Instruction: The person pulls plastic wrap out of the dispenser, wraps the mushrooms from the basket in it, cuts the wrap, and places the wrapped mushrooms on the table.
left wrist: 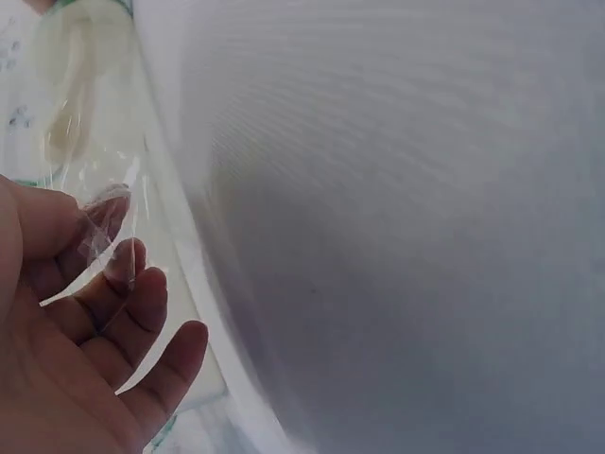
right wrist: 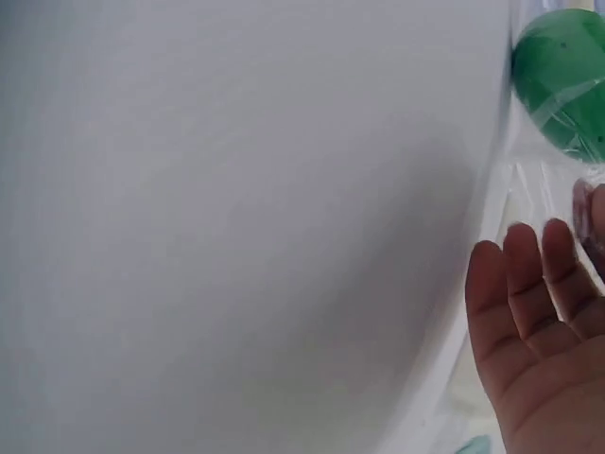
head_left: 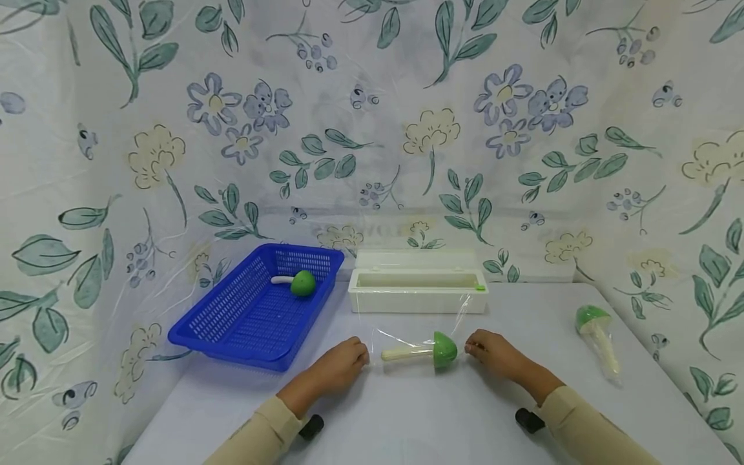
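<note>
A toy mushroom (head_left: 444, 351) with a green cap and pale stem lies at the front middle of the table, its cap to the right. Clear cling film (head_left: 401, 328) stretches over it from a white dispenser box (head_left: 418, 302) behind. My left hand (head_left: 343, 363) pinches a film edge beyond the stem end; the left wrist view shows the film bunched (left wrist: 109, 222) between thumb and fingertips. Near the cap, my right hand (head_left: 494, 352) pinches the other side of the film. Part of its thumb and index finger is cut off in the right wrist view.
At the left stands a blue plastic basket (head_left: 232, 349) with another green-capped mushroom (head_left: 302, 283) inside. A film-wrapped mushroom (head_left: 599, 339) lies at the table's right. Floral cloth (head_left: 407, 174) hangs behind the white table (head_left: 430, 420).
</note>
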Demonstrator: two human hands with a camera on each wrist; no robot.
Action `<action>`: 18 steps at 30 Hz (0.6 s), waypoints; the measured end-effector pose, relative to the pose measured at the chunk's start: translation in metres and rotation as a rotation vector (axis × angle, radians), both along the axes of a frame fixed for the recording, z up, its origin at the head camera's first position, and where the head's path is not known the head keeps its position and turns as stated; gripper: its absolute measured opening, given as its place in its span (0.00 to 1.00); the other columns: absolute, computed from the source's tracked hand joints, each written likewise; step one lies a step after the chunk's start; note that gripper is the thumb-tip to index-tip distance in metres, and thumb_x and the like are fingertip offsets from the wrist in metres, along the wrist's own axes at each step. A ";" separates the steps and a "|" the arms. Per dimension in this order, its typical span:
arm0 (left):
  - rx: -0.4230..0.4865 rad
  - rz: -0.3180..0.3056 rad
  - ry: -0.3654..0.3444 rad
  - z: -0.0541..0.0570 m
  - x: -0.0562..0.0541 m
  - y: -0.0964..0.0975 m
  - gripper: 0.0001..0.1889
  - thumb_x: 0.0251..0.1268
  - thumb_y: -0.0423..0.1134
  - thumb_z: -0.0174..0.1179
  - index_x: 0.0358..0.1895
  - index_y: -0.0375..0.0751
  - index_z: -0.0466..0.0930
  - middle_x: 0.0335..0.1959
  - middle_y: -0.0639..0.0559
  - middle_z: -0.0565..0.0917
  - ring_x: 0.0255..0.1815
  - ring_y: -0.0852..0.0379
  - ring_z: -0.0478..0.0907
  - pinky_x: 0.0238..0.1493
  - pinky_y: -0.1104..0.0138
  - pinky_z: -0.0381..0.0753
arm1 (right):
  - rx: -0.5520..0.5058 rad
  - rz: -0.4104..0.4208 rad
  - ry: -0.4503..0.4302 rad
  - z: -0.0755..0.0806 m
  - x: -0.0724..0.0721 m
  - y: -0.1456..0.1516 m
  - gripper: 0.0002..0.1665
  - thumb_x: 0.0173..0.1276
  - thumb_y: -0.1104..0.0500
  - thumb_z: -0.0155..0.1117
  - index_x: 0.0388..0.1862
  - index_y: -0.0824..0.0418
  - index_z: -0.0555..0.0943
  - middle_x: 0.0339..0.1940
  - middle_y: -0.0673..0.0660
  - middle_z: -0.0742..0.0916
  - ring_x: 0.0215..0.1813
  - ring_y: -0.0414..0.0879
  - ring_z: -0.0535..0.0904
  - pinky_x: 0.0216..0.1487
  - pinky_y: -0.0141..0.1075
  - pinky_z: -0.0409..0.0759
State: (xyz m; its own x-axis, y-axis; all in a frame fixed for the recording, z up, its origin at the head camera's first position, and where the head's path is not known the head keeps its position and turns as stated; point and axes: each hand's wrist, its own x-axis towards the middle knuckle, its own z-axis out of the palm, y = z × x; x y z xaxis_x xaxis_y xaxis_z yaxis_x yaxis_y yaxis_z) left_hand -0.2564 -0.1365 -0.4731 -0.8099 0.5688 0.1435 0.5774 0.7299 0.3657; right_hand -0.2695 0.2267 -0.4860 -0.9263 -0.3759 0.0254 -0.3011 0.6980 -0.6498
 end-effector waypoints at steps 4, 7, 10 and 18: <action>0.068 0.042 -0.087 0.003 -0.004 0.003 0.11 0.73 0.33 0.50 0.29 0.43 0.75 0.29 0.56 0.71 0.31 0.58 0.69 0.35 0.62 0.73 | -0.047 -0.023 -0.070 -0.001 -0.004 0.000 0.09 0.76 0.59 0.54 0.39 0.61 0.80 0.28 0.51 0.77 0.32 0.44 0.72 0.33 0.38 0.72; 0.119 0.096 -0.145 0.004 -0.007 0.007 0.13 0.73 0.34 0.48 0.27 0.43 0.75 0.29 0.55 0.72 0.31 0.57 0.69 0.34 0.62 0.71 | -0.116 -0.031 -0.115 -0.001 -0.007 0.000 0.10 0.76 0.60 0.53 0.37 0.63 0.80 0.26 0.52 0.77 0.31 0.45 0.72 0.32 0.38 0.72; 0.154 0.154 -0.170 0.004 -0.010 0.011 0.14 0.71 0.35 0.47 0.24 0.43 0.72 0.26 0.54 0.71 0.28 0.56 0.68 0.31 0.62 0.69 | -0.239 -0.067 -0.193 -0.001 -0.009 -0.002 0.11 0.76 0.60 0.52 0.36 0.65 0.78 0.29 0.53 0.79 0.34 0.45 0.73 0.34 0.37 0.74; 0.124 0.252 -0.139 0.000 -0.016 0.017 0.15 0.66 0.37 0.49 0.19 0.44 0.68 0.22 0.54 0.67 0.23 0.57 0.64 0.25 0.64 0.65 | -0.579 -0.139 -0.390 -0.003 -0.016 -0.010 0.12 0.73 0.63 0.50 0.33 0.71 0.75 0.64 0.72 0.73 0.49 0.50 0.80 0.51 0.41 0.79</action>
